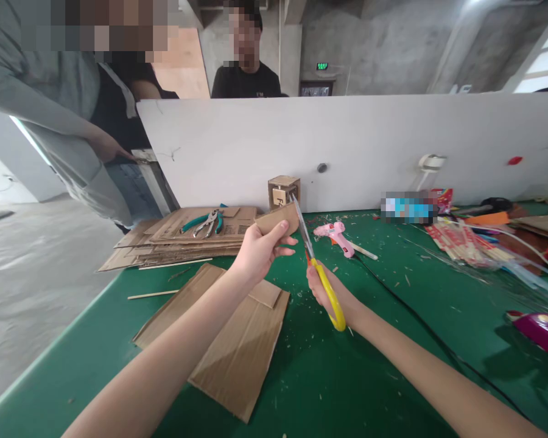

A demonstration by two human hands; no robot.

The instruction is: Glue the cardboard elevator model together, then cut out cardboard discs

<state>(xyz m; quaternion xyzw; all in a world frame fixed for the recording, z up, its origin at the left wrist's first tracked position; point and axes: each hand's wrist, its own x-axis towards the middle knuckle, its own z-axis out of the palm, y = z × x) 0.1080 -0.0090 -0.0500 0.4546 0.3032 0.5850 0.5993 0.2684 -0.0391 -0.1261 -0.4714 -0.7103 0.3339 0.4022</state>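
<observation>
My left hand (265,249) pinches a small piece of cardboard (279,219) between thumb and fingers, raised above the table. In my right hand (326,289) are yellow-handled scissors (331,298), their blades (305,234) pointing up and away from me. The blades lie against the right edge of the piece; whether they cut into it I cannot tell. Below my left forearm a larger cardboard sheet (237,359) lies flat, with a smaller cardboard piece (267,293) on it. Behind the held piece stands a small cardboard box (283,180).
A stack of cardboard (164,237) with teal-handled pliers (205,223) sits back left. Right of the scissors lies a pink glue gun (335,236) with a black cord (411,310). Packaged sticks (461,243) and a purple object (541,334) are at right. Two people stand beyond the white partition (237,146).
</observation>
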